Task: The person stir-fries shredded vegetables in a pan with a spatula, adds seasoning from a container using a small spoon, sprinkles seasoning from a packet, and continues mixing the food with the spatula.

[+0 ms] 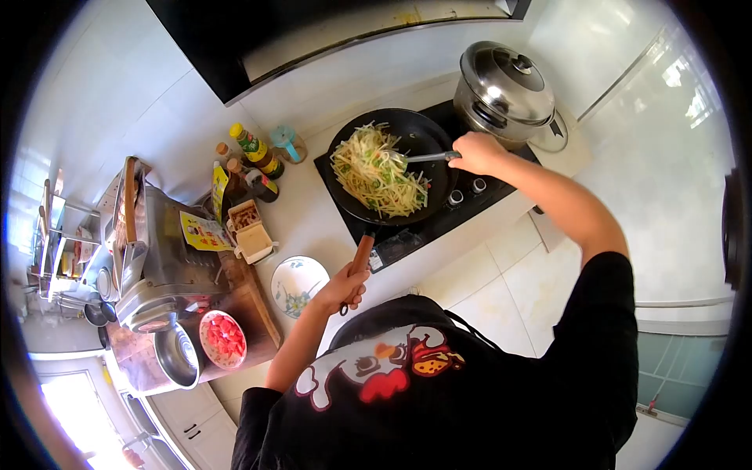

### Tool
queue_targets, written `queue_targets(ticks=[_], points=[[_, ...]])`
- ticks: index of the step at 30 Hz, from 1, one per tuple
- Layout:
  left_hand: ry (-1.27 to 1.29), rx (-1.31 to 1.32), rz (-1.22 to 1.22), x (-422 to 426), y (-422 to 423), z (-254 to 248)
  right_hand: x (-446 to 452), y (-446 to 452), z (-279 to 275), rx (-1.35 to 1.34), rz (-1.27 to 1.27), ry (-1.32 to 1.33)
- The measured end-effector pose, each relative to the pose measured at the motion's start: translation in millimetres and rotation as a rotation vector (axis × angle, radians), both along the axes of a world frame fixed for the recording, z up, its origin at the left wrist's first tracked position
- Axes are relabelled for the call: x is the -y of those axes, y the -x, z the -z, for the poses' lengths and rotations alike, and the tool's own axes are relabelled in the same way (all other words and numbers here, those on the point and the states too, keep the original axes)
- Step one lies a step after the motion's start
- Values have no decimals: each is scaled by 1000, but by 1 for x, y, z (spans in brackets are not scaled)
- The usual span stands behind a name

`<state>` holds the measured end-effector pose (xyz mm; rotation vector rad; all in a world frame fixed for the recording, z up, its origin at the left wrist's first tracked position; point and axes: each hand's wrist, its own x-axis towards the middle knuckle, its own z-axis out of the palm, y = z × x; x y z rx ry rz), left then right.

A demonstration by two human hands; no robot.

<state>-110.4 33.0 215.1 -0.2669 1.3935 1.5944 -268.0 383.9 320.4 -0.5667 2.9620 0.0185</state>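
A dark frying pan (419,131) sits on the black cooktop (407,245) with a heap of pale shredded strips (374,174) mixed with green bits, mostly on its left side. My left hand (343,288) is wrapped round the pan's brown handle (363,254). In my right hand (478,153), closed at the pan's right rim, is the grey handle of a spatula (427,157). The spatula's working end reaches into the strips and is partly hidden by them.
A lidded steel pot (505,90) stands right of the pan. Left are several sauce bottles (257,149), a seasoning box (249,229), a patterned white bowl (300,283), a bowl of red chunks (224,340) and a metal basin (178,356). A range hood (211,47) hangs above.
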Motion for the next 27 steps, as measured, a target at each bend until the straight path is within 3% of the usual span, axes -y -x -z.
queue_targets(ticks=[3,7,11,14,16,20,23,27], points=[[1,8,-12,0,-1,1,16,-4,-50,3,-145,-261],[10,15,-20,2,-1,5,16,19,-93,39,-87,-330],[3,27,-19,2,-1,6,3,80,-52,-10,57,-334],[-1,14,-14,2,0,2,13,123,-22,-39,198,-195],[14,13,-12,2,1,1,25,152,-5,-6,-105,-194],[15,1,12,3,2,-1,87,151,-36,-64,-481,-339],[27,4,16,7,5,-2,111,130,-72,-71,-671,-434],[35,20,4,13,6,7,111,91,-96,-70,-699,-531]])
